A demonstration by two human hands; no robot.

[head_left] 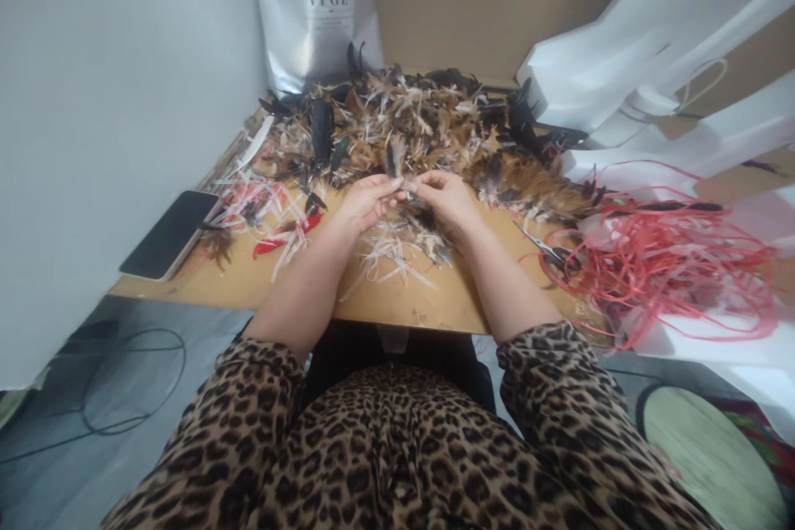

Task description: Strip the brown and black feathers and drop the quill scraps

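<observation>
My left hand (375,199) and my right hand (442,194) meet over the middle of the table, fingers pinched together. Between their fingertips is a small feather (396,156), dark and pale, standing upright. Its lower end is hidden by my fingers. Just beyond my hands lies a large heap of brown and black feathers (428,120). Below them, near the table's front, is a small pile of whitish ribbon strips (391,255) with a few feathers beside it. Scissors (546,248) rest to the right of my right forearm.
A tangle of red plastic ribbon (671,273) spreads at the right. On the left lie a phone (171,236), pink and white strips (254,203) and a red piece (270,247). A silver bag (316,25) stands behind the heap. The wooden table (435,310) ends close to my body.
</observation>
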